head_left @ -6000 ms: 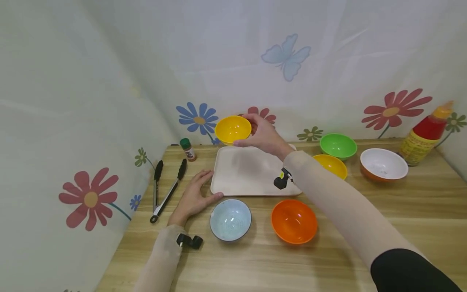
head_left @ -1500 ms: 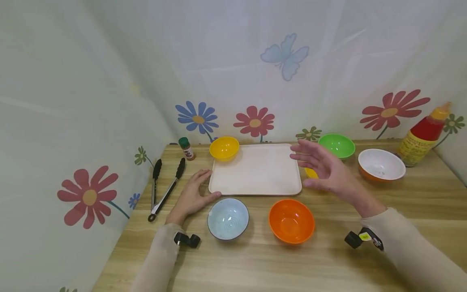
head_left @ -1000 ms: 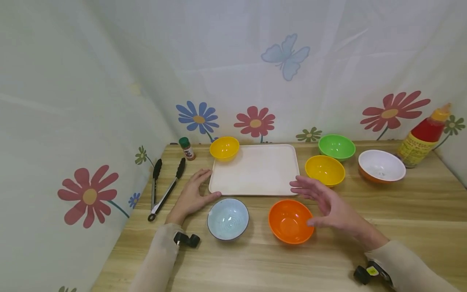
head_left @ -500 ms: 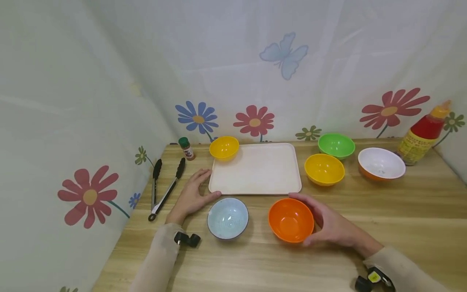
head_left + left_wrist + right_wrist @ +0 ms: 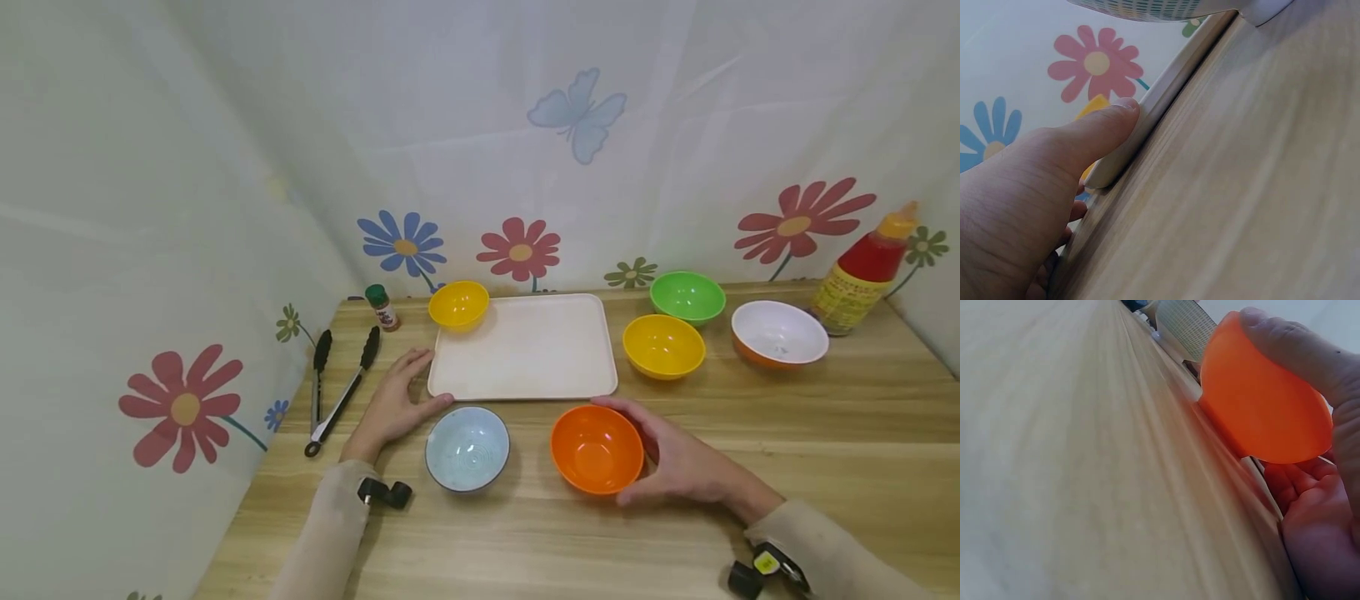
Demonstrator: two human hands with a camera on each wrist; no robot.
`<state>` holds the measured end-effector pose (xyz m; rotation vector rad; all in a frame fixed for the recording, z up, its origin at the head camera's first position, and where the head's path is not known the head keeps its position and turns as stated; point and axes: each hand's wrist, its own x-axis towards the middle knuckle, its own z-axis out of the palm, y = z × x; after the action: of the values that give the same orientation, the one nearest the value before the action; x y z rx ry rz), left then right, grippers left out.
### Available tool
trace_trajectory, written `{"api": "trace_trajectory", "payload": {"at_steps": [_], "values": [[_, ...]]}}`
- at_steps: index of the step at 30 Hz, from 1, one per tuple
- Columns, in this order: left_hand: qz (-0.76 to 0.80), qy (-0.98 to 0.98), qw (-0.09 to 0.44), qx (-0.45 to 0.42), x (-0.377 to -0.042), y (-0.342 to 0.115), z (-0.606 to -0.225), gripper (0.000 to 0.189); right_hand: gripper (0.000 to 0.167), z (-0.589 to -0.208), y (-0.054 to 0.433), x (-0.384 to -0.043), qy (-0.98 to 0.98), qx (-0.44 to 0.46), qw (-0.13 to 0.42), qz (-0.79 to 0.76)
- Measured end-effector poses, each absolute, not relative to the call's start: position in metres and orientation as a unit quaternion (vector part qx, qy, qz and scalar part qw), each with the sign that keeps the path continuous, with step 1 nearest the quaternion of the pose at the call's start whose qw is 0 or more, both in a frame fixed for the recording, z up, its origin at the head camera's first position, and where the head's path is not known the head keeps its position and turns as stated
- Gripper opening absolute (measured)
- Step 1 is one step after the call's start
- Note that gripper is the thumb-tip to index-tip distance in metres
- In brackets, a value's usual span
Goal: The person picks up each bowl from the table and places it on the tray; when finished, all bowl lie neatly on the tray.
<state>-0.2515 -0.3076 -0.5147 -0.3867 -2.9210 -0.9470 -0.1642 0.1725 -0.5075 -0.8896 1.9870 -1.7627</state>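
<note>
My right hand (image 5: 678,458) curls round the right side of an orange bowl (image 5: 596,450) on the table. In the right wrist view its thumb lies along the rim of the bowl, with the other fingers on the far side. My left hand (image 5: 392,408) rests at the left edge of a cream rectangular tray (image 5: 525,354), fingers loosely spread. The left wrist view has the thumb (image 5: 1107,128) against the rim of the tray. A small yellow bowl (image 5: 459,306) sits on the tray's far left corner. Between the hands stands a pale blue bowl (image 5: 467,450).
Right of the tray are a second yellow bowl (image 5: 664,347), a green bowl (image 5: 687,297) and a white-lined bowl (image 5: 780,333). A red sauce bottle (image 5: 862,275) stands at the back right. On the left lie black-tipped tongs (image 5: 345,400) near a green-capped shaker (image 5: 383,307).
The yellow bowl, held in the air by my right hand at first, now sits on the tray. That hand let go, moved right, then came down to the orange bowl. My left hand stayed put.
</note>
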Motion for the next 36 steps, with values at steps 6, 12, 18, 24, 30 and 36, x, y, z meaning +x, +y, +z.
{"api": "trace_trajectory", "payload": {"at_steps": [6, 12, 18, 24, 30, 36], "values": [[-0.303, -0.944, 0.021, -0.126, -0.254, -0.306, -0.511, 0.099, 0.107, -0.507, 0.174, -0.167, 0.714, -0.29, 0.171, -0.614], [-0.301, -0.945, 0.019, -0.125, -0.255, -0.304, -0.51, 0.1, 0.103, -0.505, 0.176, -0.167, 0.717, -0.28, 0.175, -0.614], [-0.3, -0.945, 0.024, -0.127, -0.255, -0.303, -0.512, 0.1, 0.101, -0.502, 0.176, -0.166, 0.714, -0.277, 0.174, -0.619], [-0.303, -0.944, 0.026, -0.128, -0.255, -0.305, -0.515, 0.1, 0.1, -0.501, 0.175, -0.168, 0.711, -0.272, 0.168, -0.626], [-0.307, -0.943, 0.028, -0.122, -0.25, -0.309, -0.515, 0.1, 0.102, -0.49, 0.166, -0.173, 0.724, -0.263, 0.132, -0.625], [-0.303, -0.944, 0.023, -0.124, -0.25, -0.307, -0.514, 0.1, 0.101, -0.468, 0.154, -0.188, 0.718, -0.287, 0.079, -0.629]]}}
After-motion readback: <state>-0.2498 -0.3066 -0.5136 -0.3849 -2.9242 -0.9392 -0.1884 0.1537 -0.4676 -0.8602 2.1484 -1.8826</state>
